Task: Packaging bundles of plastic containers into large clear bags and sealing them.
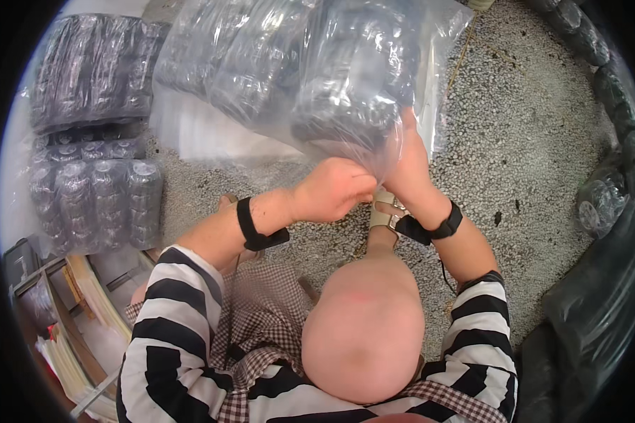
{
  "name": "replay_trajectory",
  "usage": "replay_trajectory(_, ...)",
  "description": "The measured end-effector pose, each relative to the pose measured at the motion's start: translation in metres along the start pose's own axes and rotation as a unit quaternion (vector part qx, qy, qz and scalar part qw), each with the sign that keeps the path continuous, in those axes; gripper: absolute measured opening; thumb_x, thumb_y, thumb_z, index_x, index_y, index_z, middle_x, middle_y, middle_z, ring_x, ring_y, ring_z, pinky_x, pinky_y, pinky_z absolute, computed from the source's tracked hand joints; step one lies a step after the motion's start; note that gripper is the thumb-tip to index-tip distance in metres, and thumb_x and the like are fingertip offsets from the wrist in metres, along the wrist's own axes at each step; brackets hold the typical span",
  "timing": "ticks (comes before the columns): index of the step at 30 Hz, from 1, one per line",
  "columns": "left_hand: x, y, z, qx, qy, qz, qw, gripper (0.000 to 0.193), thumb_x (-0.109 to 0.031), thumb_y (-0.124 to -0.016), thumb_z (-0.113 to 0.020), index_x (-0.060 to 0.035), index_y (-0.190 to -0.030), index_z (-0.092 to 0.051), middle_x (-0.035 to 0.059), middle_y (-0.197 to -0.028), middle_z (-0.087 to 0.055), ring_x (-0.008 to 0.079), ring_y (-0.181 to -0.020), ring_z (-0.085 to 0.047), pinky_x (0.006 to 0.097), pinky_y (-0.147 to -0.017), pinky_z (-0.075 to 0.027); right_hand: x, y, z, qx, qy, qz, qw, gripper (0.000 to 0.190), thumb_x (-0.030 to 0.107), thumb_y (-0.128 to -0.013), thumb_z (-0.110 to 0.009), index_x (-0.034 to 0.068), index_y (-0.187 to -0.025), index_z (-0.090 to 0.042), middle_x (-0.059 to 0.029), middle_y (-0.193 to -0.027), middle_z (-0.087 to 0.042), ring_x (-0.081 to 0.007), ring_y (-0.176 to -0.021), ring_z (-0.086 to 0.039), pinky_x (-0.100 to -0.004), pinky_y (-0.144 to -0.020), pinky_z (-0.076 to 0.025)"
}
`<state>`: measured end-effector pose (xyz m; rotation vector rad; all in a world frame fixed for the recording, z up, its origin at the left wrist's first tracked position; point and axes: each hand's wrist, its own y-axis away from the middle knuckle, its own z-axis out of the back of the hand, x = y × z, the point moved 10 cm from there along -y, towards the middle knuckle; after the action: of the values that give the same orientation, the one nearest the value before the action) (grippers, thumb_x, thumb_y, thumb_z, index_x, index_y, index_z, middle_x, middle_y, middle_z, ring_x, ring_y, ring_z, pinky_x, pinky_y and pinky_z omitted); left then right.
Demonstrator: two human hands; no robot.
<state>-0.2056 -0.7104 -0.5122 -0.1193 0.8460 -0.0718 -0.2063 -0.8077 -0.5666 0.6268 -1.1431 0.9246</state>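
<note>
A large clear plastic bag (349,79) holding dark wrapped rolls lies before me at the top of the view. Its near end is gathered into a narrow neck between my hands. My left hand (333,189) is closed on the gathered plastic, the fingers curled in. My right hand (410,164) lies against the other side of the neck, thumb and fingers around the film; some fingers are hidden behind it. More bagged rolls (254,69) sit to the left of this bag, over white sheeting (217,135). A black band circles each wrist.
Plastic-wrapped packs of dark rolls (92,203) are stacked at the left. Below them stands an open drawer or box (84,301) with papers. Speckled terrazzo floor (508,132) shows on the right, with wrapped rolls (603,203) and dark plastic sheeting (592,312) at the edge.
</note>
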Motion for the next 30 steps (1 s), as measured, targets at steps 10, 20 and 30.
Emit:
replay_trajectory(10, 0.0, 0.017, -0.017, 0.004, 0.177, 0.04, 0.983, 0.009, -0.009, -0.083, -0.061, -0.0035, -0.079, -0.056, 0.0129, -0.071, -0.056, 0.033, -0.067, -0.056, 0.0398, -0.06, -0.045, -0.021, -0.03, -0.141, 0.189, -0.017, 0.009, 0.982, 0.082, 0.031, -0.081, -0.075, -0.006, -0.137, -0.028, -0.0167, -0.118, -0.055, -0.0235, -0.106, -0.055, -0.0389, -0.085, -0.049)
replay_trajectory(20, 0.05, 0.188, -0.13, 0.157, 0.244, 0.214, 0.933, 0.015, -0.017, -0.089, -0.059, -0.0023, -0.092, -0.059, 0.0134, -0.085, -0.061, 0.03, -0.083, -0.06, 0.0394, -0.076, -0.047, -0.028, 0.092, -0.175, 0.649, 0.037, -0.016, 0.759, 0.069, 0.023, -0.074, -0.078, -0.006, -0.128, -0.046, -0.017, -0.099, -0.066, -0.0244, -0.095, -0.063, -0.0342, -0.079, -0.051)
replay_trajectory(30, 0.022, 0.367, -0.05, -0.327, 0.333, 0.679, 0.567, 0.068, -0.04, -0.082, -0.072, 0.0006, -0.128, -0.043, 0.0195, -0.112, -0.056, 0.0267, -0.101, -0.058, 0.0429, -0.088, -0.046, 0.026, -0.171, -0.107, 0.117, 0.156, 0.264, 0.945, 0.056, 0.038, -0.084, -0.063, 0.009, -0.131, -0.052, -0.0156, -0.119, -0.063, -0.03, -0.11, -0.059, -0.0378, -0.096, -0.044)
